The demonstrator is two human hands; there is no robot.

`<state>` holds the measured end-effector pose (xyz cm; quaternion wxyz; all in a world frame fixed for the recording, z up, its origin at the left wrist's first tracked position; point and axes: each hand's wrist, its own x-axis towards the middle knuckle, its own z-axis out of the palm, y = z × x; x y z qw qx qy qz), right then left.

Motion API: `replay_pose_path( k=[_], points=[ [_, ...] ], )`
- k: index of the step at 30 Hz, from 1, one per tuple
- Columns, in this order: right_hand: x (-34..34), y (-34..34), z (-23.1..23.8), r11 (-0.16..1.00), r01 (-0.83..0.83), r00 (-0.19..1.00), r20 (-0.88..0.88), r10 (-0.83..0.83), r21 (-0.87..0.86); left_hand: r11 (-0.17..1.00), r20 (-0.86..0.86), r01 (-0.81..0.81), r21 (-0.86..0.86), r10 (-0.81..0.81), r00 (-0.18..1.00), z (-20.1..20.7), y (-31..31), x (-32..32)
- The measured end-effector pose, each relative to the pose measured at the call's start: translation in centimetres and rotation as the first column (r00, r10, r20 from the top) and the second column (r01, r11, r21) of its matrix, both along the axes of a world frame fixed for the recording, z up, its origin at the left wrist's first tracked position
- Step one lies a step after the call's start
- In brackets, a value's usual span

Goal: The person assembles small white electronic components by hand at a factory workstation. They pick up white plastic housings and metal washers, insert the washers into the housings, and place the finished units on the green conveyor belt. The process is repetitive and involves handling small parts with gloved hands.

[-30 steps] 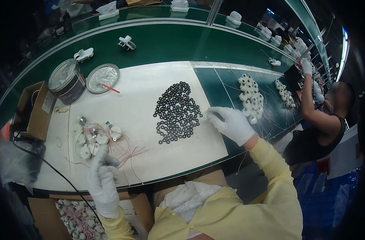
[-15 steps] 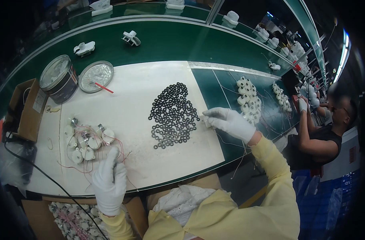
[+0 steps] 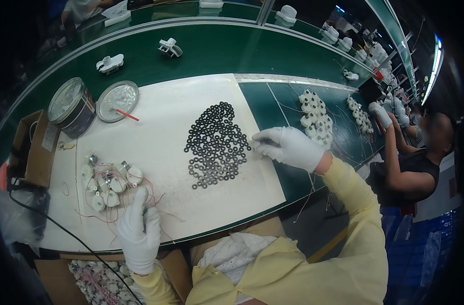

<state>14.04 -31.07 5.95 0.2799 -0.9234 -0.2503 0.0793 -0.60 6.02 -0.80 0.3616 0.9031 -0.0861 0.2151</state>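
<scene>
White gloves cover both of my hands. My left hand (image 3: pixel 140 231) is at the near left of the white board (image 3: pixel 156 101), index finger stretched up and thumb apart from it. It lies beside thin red wires from a cluster of round white motors (image 3: pixel 110 197); I see nothing held. My right hand (image 3: pixel 295 148) reaches in from the right, fingers bent and slightly apart at the right edge of a patch of small black rings (image 3: pixel 217 145). Its fingertips are close to the outermost rings, and no held thing shows between them.
Several wired white motors with black rings (image 3: pixel 316 119) stand on the green table at right. A tin (image 3: pixel 72 108), its lid (image 3: pixel 117 100) with a red stick, and a cardboard box (image 3: pixel 35 147) are at left. A black cable (image 3: pixel 64 230) crosses the near left. A co-worker (image 3: pixel 412 165) sits at right.
My right hand has shifted slightly left and up toward the rings, its fingers curling more. My left hand keeps its pose. The whole view has moved slightly.
</scene>
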Motion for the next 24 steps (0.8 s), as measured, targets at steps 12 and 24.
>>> replay_pose_path(
  k=[12,24],
  points=[
    [1.9,1.6,0.7,0.859,-0.227,0.866,0.309,0.394,-0.459,1.000,-0.014,-0.020,0.008,0.020,1.000,-0.1,0.1,-0.1],
    [1.0,2.1,2.4,0.760,-0.308,0.874,0.145,0.463,-0.572,0.999,-0.047,0.000,-0.036,-0.002,0.999,-0.9,0.3,-0.2]
  ],
)
